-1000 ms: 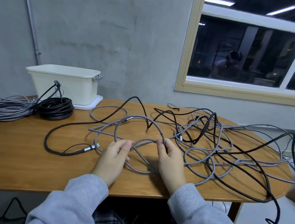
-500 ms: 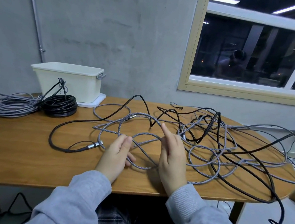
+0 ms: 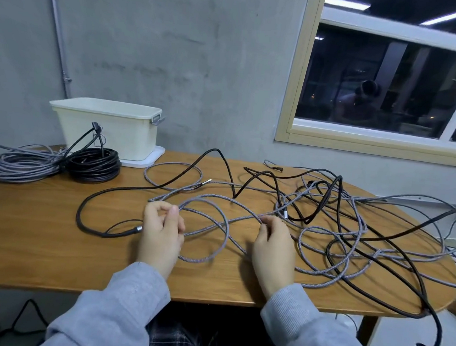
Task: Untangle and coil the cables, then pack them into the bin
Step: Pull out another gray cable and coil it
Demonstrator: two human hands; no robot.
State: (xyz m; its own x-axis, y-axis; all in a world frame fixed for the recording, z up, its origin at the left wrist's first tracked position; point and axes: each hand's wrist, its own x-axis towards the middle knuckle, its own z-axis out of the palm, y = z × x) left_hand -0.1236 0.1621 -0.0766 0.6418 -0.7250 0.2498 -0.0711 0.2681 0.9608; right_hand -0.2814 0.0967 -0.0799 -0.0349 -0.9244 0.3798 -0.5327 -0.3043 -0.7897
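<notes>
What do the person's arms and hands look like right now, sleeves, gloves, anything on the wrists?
Both arms wear light grey long sleeves with ribbed knit cuffs that end at the wrists. The left hand and right hand are bare: no gloves, and no rings, watch or bands show. Dark plaid trousers show between the arms.

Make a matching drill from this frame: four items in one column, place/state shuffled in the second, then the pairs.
Items
1. white bin
2. black cable coil
3. grey cable coil
4. grey braided cable

Place or state
A. pinched between the left hand and right hand, looped on the wooden table
B. farthest left, wound up on the table
C. back left of the table, standing on its lid
D. wound up right in front of the bin, one end sticking up

Pairs: 1-C, 2-D, 3-B, 4-A
</notes>
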